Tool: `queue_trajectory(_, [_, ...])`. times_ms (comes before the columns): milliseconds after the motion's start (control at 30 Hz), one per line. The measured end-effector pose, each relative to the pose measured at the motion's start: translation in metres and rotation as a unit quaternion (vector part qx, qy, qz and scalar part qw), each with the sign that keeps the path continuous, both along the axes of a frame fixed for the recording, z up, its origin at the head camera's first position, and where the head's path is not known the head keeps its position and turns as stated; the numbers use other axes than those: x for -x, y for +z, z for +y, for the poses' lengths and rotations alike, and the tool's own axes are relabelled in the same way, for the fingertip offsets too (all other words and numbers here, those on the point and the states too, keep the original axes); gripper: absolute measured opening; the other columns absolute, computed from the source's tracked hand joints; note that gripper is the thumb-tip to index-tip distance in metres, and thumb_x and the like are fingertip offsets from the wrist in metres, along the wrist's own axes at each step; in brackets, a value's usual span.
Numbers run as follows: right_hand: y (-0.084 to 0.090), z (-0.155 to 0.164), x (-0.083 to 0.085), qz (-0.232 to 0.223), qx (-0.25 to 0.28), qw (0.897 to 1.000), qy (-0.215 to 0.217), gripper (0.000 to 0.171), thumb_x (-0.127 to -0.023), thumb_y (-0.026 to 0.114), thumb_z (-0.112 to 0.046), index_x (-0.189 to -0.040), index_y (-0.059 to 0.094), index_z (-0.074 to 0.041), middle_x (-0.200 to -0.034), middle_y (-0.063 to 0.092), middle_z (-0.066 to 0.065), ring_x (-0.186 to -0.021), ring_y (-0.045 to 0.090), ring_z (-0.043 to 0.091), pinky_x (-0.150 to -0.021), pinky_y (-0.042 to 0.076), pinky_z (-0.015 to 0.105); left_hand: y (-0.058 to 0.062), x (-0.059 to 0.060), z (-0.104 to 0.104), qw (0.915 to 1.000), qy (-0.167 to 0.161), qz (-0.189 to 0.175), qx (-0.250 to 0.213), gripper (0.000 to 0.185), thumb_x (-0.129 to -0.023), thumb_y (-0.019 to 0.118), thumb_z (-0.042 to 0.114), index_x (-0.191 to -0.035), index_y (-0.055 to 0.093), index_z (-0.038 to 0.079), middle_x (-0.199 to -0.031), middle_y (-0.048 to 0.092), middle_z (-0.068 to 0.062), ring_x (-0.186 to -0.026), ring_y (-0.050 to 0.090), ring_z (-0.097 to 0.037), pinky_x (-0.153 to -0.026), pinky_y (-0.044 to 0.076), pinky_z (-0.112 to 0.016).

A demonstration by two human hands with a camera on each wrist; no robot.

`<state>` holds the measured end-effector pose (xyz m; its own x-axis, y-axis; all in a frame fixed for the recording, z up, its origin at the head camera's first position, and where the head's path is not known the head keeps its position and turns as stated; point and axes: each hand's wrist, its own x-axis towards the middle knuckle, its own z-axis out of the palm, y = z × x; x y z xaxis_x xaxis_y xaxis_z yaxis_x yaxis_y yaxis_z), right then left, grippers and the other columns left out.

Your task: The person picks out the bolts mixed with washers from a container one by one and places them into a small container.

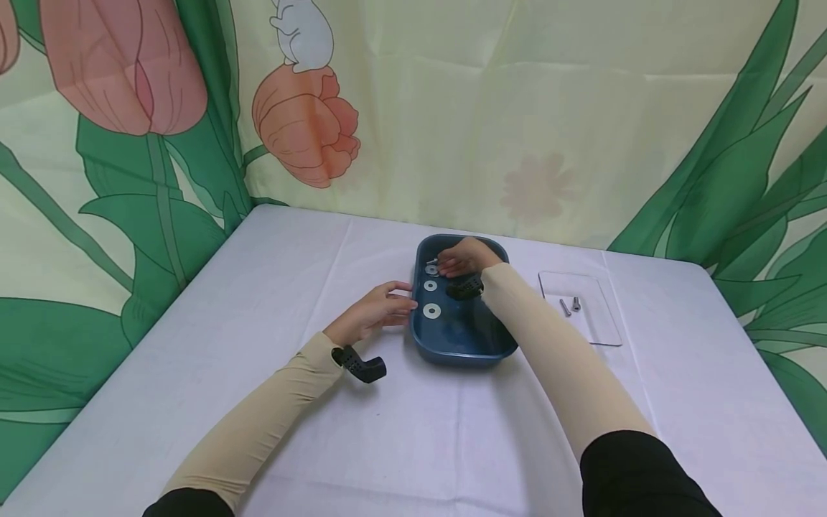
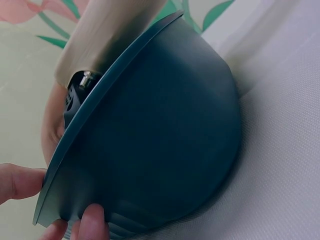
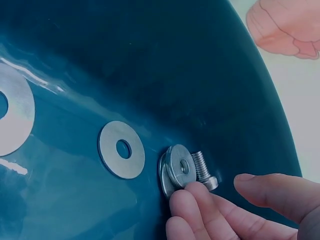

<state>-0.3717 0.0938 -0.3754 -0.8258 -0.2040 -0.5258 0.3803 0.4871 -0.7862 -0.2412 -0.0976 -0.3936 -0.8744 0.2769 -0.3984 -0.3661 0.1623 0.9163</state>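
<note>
A dark blue tray (image 1: 461, 355) stands mid-table. Along its left inner side lie a large washer (image 1: 431, 311), a middle washer (image 1: 430, 286) and a small pile (image 1: 431, 270). My left hand (image 1: 407, 298) holds the tray's left rim, thumb (image 2: 15, 182) on the edge and a finger (image 2: 92, 222) on the outer wall (image 2: 165, 140). My right hand (image 1: 446, 267) reaches into the far left corner. In the right wrist view its fingertips (image 3: 192, 200) touch stacked small washers (image 3: 176, 167) beside a short bolt (image 3: 204, 170), with the thumb (image 3: 275, 192) apart. A flat washer (image 3: 121, 149) lies left of them.
A clear flat plate (image 1: 597, 327) lies right of the tray, with two bolts (image 1: 570, 306) on it. White cloth covers the table (image 1: 258, 287). A floral curtain (image 1: 452, 108) hangs behind it and on both sides.
</note>
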Motion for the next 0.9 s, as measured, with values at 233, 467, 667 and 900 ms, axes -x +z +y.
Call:
queue_trajectory(233, [0.008, -0.007, -0.007, -0.017, 0.019, 0.999, -0.02, 0.035, -0.093, 0.057, -0.013, -0.123, 0.056, 0.007, -0.101, 0.069, 0.017, -0.084, 0.07, 0.021, -0.092, 0.053, 0.035, -0.001, 0.001, -0.001, 1.0, -0.001, -0.002, -0.003, 0.048, -0.092, 0.058, 0.014, -0.137, 0.039, 0.009, -0.13, 0.054, -0.018, -0.113, 0.058, -0.026, -0.1, 0.049, -0.039])
queue_trajectory(467, [0.007, -0.012, -0.006, -0.01, 0.019, 1.0, -0.02, 0.034, -0.094, 0.055, -0.013, -0.122, 0.057, 0.007, -0.107, 0.067, 0.02, -0.089, 0.07, 0.023, -0.09, 0.053, 0.035, -0.001, 0.001, -0.002, 1.0, -0.004, -0.001, 0.001, 0.048, -0.093, 0.056, 0.014, -0.138, 0.038, 0.009, -0.13, 0.054, -0.018, -0.114, 0.058, -0.026, -0.1, 0.048, -0.04])
queue_trajectory(667, [0.008, -0.014, -0.009, 0.002, 0.016, 1.0, -0.017, 0.035, -0.094, 0.056, -0.014, -0.123, 0.056, 0.005, -0.12, 0.063, 0.02, -0.097, 0.069, 0.023, -0.09, 0.054, 0.031, -0.001, 0.001, -0.002, 1.0, -0.004, 0.0, 0.003, 0.048, -0.093, 0.056, 0.015, -0.138, 0.038, 0.009, -0.131, 0.054, -0.018, -0.114, 0.058, -0.026, -0.1, 0.048, -0.04])
queue_trajectory(900, [0.009, -0.011, -0.009, -0.002, 0.025, 0.999, -0.019, 0.036, -0.095, 0.054, -0.014, -0.125, 0.055, 0.006, -0.125, 0.059, 0.023, -0.108, 0.064, 0.027, -0.094, 0.052, 0.033, -0.001, 0.001, -0.001, 1.0, -0.002, 0.0, 0.006, 0.048, -0.093, 0.058, 0.015, -0.137, 0.039, 0.01, -0.13, 0.055, -0.017, -0.116, 0.057, -0.027, -0.1, 0.048, -0.04])
